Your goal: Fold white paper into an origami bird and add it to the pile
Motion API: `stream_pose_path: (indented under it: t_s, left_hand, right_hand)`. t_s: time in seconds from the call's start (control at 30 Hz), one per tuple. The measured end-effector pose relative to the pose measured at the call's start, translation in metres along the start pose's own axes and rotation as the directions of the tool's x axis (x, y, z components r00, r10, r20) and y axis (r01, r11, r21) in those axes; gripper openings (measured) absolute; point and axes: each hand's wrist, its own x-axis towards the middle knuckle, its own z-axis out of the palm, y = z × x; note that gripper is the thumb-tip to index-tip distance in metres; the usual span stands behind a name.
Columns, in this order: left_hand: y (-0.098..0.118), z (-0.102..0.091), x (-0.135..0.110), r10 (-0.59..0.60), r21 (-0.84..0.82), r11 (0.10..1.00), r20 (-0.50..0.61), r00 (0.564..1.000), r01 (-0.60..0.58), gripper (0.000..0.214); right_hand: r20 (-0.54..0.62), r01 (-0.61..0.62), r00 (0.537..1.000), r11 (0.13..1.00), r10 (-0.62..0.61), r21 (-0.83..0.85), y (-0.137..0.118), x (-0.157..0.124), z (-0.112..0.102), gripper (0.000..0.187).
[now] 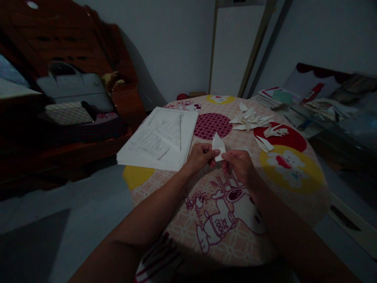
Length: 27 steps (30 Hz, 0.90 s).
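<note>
Between my two hands, above the middle of the table, is a small folded piece of white paper with its pointed end upward. My left hand pinches its left side, the thumb lying across the front. On the right side, my right hand grips the lower edge between thumb and fingers. Left of my hands lies a thick stack of white paper, with creased, written-on sheets on top. To the right is a pile of folded paper pieces, and a single folded piece lies nearer me.
A patterned cloth covers the round table. Beyond it on the left, a wooden bench holds a grey bag and a checked pouch. Papers and a glass-topped surface are at the right.
</note>
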Motion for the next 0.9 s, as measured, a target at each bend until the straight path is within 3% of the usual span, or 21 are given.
stream_pose_path:
  t_s: [0.2, 0.4, 0.53, 0.6, 0.73, 0.8, 0.9]
  left_hand:
    - [0.002, 0.002, -0.004, -0.046, 0.017, 0.999, 0.101, 0.994, 0.045, 0.033]
    - [0.001, 0.005, -0.003, 0.026, 0.081, 0.996, -0.002, 1.000, -0.026, 0.032]
    - [-0.003, 0.006, 0.000, 0.087, 0.149, 0.985, 0.020, 0.996, -0.089, 0.032]
    - [-0.005, 0.006, 0.001, 0.119, 0.226, 0.968, -0.021, 0.993, -0.111, 0.030]
    - [-0.008, 0.003, 0.001, 0.274, 0.572, 0.809, -0.170, 0.947, -0.132, 0.028]
    - [-0.008, 0.003, 0.001, 0.361, 0.696, 0.701, -0.157, 0.919, -0.156, 0.028]
    - [-0.006, 0.005, 0.000, 0.444, 0.776, 0.594, -0.097, 0.891, -0.212, 0.025]
  right_hand:
    - [-0.033, 0.009, 0.999, 1.000, -0.009, 0.006, 0.000, -0.001, -0.003, 0.034]
    - [-0.073, 0.028, 0.997, 0.999, -0.027, 0.018, -0.001, 0.003, 0.000, 0.032]
    - [-0.085, 0.055, 0.995, 0.998, -0.057, -0.018, -0.003, 0.003, -0.001, 0.030]
    - [-0.150, 0.085, 0.984, 0.994, -0.094, -0.066, -0.002, 0.003, -0.002, 0.025]
    - [-0.332, 0.211, 0.904, 0.957, -0.269, -0.201, 0.005, 0.003, 0.001, 0.026]
    - [-0.329, 0.241, 0.892, 0.942, -0.310, -0.234, 0.007, 0.003, 0.004, 0.031]
    - [-0.262, 0.254, 0.914, 0.941, -0.309, -0.225, 0.009, 0.002, 0.009, 0.034]
